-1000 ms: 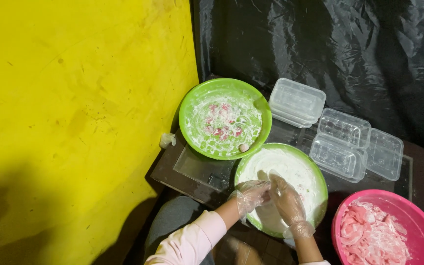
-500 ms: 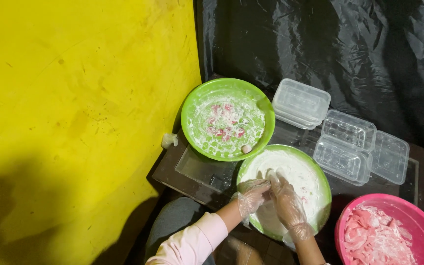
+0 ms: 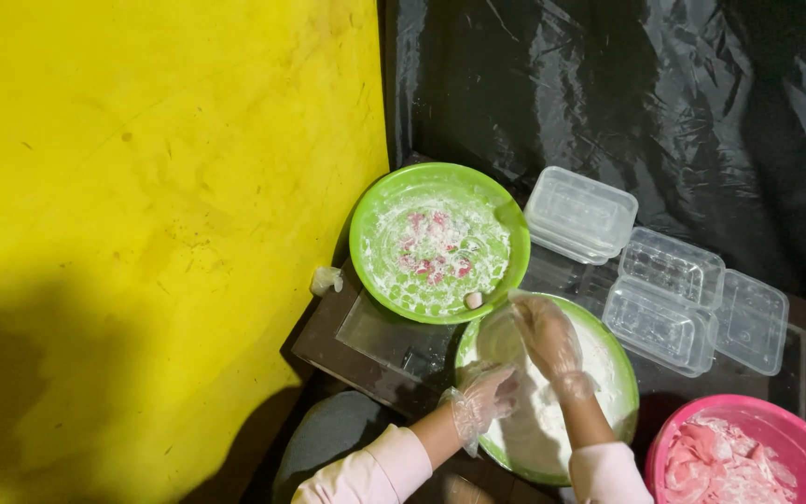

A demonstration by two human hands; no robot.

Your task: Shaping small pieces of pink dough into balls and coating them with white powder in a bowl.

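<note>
Looking down in the head view, we see the right hand [image 3: 547,334], gloved, fingers loosely open over the floury bowl [image 3: 608,369] at lower centre, gripping nothing. The left hand [image 3: 485,399], also gloved, curls at the bowl's near-left rim; we cannot tell whether it pinches anything. Half a second earlier both hands worked close together; now they are apart. Above-left sits another green bowl [image 3: 366,245] of dusted pink pieces; clear plastic boxes [image 3: 578,213] lie right, before black sheeting [image 3: 627,84] and a yellow wall [image 3: 142,187].

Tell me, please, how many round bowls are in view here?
3: a green bowl by the yellow wall, a second green bowl under both gloved hands, and a pink bowl cut off at the lower right corner.
</note>
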